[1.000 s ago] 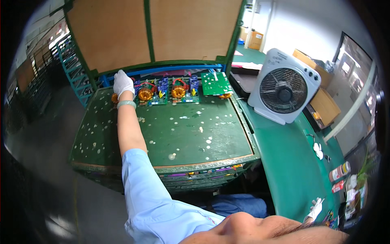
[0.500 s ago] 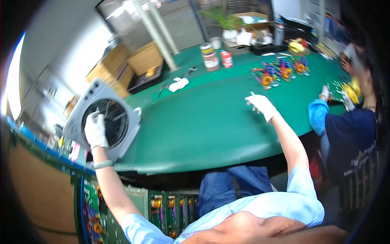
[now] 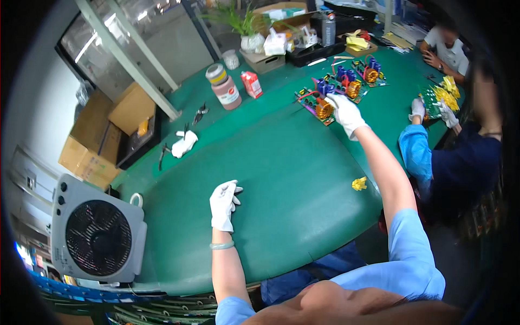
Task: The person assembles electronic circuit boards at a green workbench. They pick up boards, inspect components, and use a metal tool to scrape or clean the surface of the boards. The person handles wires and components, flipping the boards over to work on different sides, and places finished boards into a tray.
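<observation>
My right hand, in a white glove, reaches to the back of the green bench, its fingers closed at the edge of the nearest circuit board. That board carries a copper-wound coil and blue cylindrical parts. Exactly where the fingertips grip is partly hidden by the glove. Two similar boards, one with a coil and one farther right, lie beside it. Over the middle of the green mat hovers or rests my gloved left hand, empty, fingers slightly bent and apart.
A grey box fan stands at the left edge. Pliers, a white glove, a pink-filled bottle and a red-white carton lie behind. A yellow bundle sits near the right edge. A co-worker handles another board.
My left hand has left the fan and come over the mat. My right hand has moved to the nearest circuit board and closed there. The view has swung right.
</observation>
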Demonstrator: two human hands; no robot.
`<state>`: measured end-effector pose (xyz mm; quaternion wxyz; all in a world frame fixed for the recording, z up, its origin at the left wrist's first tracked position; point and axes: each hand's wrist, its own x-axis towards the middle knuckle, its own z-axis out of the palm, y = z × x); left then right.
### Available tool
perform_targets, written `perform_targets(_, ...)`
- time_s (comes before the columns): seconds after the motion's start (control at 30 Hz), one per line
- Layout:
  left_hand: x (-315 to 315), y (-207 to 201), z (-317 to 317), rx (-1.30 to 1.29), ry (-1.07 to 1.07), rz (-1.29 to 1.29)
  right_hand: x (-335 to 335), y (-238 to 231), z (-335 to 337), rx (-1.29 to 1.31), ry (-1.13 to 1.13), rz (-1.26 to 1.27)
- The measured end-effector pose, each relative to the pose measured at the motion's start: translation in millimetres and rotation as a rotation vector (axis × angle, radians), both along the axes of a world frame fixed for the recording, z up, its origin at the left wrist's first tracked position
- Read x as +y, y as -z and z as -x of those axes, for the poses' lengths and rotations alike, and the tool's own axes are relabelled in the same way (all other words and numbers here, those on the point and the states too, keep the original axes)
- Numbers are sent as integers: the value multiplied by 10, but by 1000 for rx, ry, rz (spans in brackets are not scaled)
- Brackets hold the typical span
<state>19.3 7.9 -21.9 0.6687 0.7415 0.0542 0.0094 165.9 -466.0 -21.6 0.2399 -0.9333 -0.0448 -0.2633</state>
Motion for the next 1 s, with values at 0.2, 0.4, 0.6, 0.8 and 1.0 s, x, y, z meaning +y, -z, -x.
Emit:
perform_targets(0.2, 128, 15, 18, -29, -238, 214, 27, 29, -284, 418, -230, -569)
perform_targets(0.4, 153, -60, -111, 37, -303, 204, 682, -287, 105, 275, -271, 218)
perform_targets(0.6, 31, 18, -43, -21, -167, 81, 1962, -441, 1230, 411, -716, -364)
perform_targets(0.8, 49, -254, 283, -152, -309, -382, 1954, -428, 1252, 426, -345, -849)
perform_targets(1.0, 89, -301, 265, -96, -342, -323, 2124, -207, 1343, 578, -664, -663)
